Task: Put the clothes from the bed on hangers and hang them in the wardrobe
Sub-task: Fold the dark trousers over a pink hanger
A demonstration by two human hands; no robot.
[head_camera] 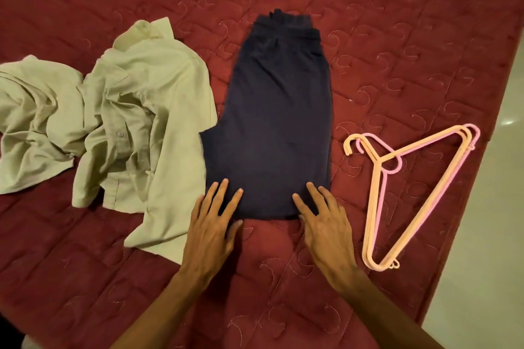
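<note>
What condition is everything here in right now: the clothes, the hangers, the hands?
Shorts: folded in half, lying flat on the bed, not on a hanger.
Shirt: crumpled in a heap, left of the shorts.
Hangers: stacked together, lying unused right of the shorts.
Left hand: open, fingers flat on the shorts' near edge.
Right hand: open, fingers flat on the same edge.
Bed: covered by a red quilt.

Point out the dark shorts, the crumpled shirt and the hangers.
shorts (279,110): head view, middle of the dark fabric.
shirt (158,88): head view, pale fabric of the body.
hangers (373,215): head view, long side bar of the stack.
</note>
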